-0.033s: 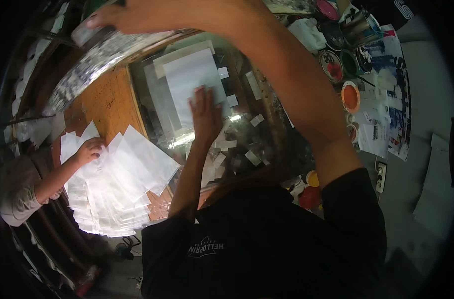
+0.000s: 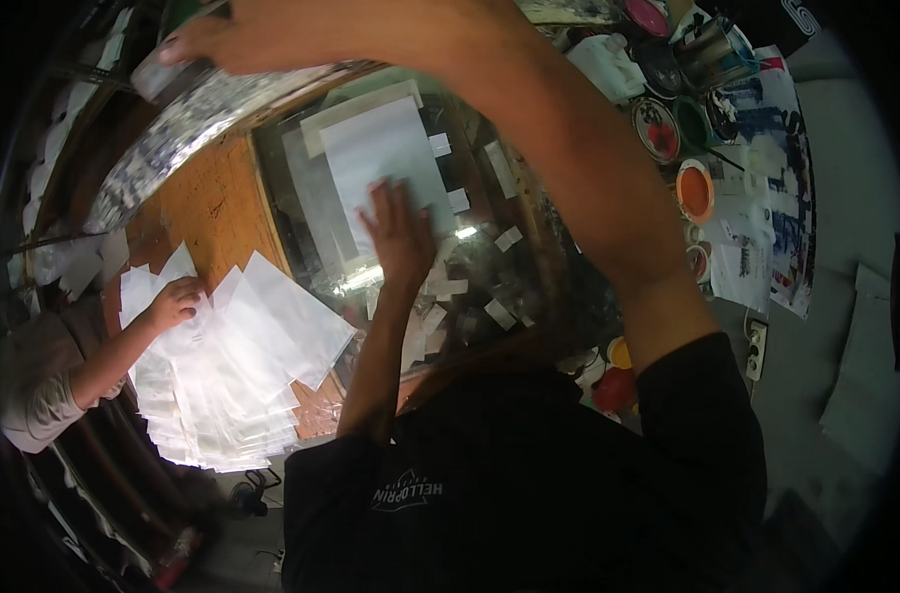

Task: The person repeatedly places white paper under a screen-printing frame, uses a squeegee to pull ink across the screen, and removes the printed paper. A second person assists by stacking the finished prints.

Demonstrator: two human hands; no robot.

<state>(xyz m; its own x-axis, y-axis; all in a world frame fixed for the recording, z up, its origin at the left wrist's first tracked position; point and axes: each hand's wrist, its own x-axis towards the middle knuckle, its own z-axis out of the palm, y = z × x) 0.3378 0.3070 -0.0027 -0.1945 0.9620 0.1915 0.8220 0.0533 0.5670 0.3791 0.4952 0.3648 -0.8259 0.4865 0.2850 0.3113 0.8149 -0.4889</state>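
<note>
My left hand [image 2: 400, 232] lies with its fingers spread over the lower part of a white sheet [image 2: 371, 148], slightly blurred. Under the sheet is a glossy, glass-like board [image 2: 297, 212], with pale tape pieces stuck around it. My right arm stretches across the top of the view. At the upper left, my right hand [image 2: 208, 44] is curled on the end of a raised frame [image 2: 163, 153] with a speckled silver edge; part of its grip is hidden. A fanned pile of white sheets or bags [image 2: 227, 385] lies left of the board.
Another person's hand [image 2: 176, 301] rests on the pile from the left. Wooden tabletop [image 2: 208, 193] shows beside the board. At the right stand open paint cans, one with orange paint [image 2: 695, 190], and a white jug [image 2: 608, 69]. A power strip [image 2: 756, 351] hangs lower right.
My left hand has slid slightly down the sheet toward me, its fingers spreading wider. My right hand and the frame have shifted slightly left.
</note>
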